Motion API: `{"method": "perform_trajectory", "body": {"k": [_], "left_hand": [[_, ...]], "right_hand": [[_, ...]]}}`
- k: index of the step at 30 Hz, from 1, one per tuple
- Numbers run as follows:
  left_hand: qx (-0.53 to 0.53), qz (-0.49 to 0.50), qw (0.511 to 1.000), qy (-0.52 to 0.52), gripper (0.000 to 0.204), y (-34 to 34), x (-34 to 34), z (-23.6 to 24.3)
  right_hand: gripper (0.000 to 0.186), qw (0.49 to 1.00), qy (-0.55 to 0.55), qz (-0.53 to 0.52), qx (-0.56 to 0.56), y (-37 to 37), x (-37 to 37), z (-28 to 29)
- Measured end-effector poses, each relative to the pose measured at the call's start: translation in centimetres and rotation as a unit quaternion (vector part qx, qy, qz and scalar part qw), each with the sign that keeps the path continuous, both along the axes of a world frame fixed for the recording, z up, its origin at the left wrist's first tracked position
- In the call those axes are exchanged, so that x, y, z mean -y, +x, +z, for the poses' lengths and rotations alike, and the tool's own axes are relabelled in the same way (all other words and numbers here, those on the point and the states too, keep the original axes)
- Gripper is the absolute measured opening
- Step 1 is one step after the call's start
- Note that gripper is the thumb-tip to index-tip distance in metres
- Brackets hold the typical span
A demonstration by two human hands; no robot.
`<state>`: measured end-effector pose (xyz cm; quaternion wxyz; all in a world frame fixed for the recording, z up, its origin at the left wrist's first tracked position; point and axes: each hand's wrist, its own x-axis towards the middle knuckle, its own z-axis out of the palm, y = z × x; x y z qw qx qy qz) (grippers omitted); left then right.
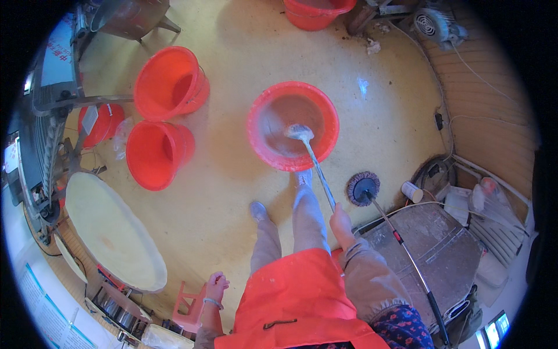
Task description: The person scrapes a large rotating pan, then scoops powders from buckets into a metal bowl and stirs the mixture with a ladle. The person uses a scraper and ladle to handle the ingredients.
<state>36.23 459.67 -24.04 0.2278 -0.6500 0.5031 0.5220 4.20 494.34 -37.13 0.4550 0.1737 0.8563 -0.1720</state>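
My right hand [340,224] is closed round the long handle of a pale, coated scoop-like tool [300,134]. Its head rests inside a red bucket [331,119] of murky brownish liquid, beyond my feet. My left hand [216,286] hangs low beside my red apron [293,288], holding nothing, its fingers loosely bent and apart.
Red buckets [152,152] stand to the left, and another [314,17] at the top. A large pale disc [113,232], metal machinery [49,186] and a pink stool [186,305] line the left. At right lie a round-headed long brush [363,186], grey boards [418,250] and a motor [433,26].
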Motion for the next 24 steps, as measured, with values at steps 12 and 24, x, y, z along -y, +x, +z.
{"method": "perform_trajectory", "body": {"k": [12,24], "left_hand": [[-0.039,-0.036,0.999,-0.005,0.022,-2.3,1.4,1.7],[-0.13,-0.192,0.972,0.035,0.024,-4.8,7.7,0.1]], "right_hand": [[0.017,0.986,-0.057,0.071,-0.138,-0.7,0.8,-1.8],[0.01,0.963,-0.233,-0.07,-0.115,4.4,2.9,-1.8]]}}
